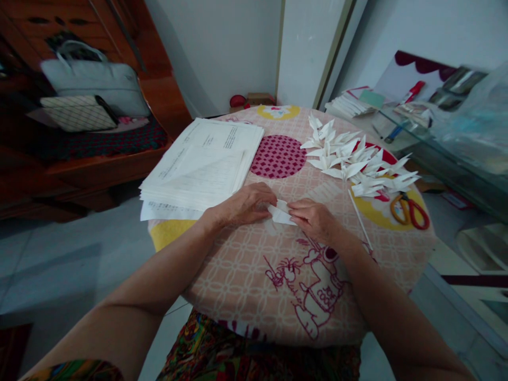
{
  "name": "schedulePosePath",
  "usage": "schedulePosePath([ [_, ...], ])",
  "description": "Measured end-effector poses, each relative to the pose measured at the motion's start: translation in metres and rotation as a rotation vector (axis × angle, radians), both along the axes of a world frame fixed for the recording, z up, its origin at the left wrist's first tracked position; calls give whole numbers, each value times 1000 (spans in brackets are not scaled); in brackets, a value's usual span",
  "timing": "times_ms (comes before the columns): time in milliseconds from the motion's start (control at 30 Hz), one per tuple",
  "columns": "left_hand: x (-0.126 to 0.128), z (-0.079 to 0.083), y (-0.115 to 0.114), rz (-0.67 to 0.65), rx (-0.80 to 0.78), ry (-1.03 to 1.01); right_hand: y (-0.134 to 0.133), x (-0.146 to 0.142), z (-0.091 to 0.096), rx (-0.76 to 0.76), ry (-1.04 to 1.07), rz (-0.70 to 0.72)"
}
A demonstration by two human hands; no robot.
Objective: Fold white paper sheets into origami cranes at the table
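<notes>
Both my hands rest on a round table covered with a patterned pink cloth [246, 280]. My left hand [244, 205] and my right hand [313, 218] pinch a small piece of folded white paper [281, 212] between them, fingers pressed onto it from either side. A thick stack of printed white sheets [202, 164] lies just beyond my left hand. Several folded white paper cranes [357, 161] are heaped beyond my right hand.
Orange-handled scissors [410, 210] lie at the table's right edge, with a thin white stick [359, 217] beside my right wrist. A wooden bench at the left carries a grey bag [93, 79]. A glass counter [448, 148] with papers stands at the right.
</notes>
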State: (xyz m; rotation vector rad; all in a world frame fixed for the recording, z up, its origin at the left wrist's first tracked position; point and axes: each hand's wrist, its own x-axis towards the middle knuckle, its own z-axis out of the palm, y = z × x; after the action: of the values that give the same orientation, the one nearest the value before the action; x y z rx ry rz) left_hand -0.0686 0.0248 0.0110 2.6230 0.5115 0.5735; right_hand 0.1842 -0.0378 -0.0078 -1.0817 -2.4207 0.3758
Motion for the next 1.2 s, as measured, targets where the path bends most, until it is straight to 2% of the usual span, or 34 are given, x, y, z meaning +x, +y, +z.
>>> schedulePosePath([
  [167,4,3,-4,36,-18,53,0,2,8,-25,-25,-24],
  [300,9,2,-3,55,-29,73,-3,-2,14,-64,-93,-105],
  [633,17,-11,2,123,-29,23,-11,-16,14,-123,-158,-353],
  [833,21,-16,-1,198,-2,60,-11,-17,15,-118,-172,-377],
  [1000,24,-19,-2,226,-12,70,-7,-8,14,-170,-32,-354],
  [1200,24,-20,0,224,-18,65,-2,8,17,-426,384,-450],
])
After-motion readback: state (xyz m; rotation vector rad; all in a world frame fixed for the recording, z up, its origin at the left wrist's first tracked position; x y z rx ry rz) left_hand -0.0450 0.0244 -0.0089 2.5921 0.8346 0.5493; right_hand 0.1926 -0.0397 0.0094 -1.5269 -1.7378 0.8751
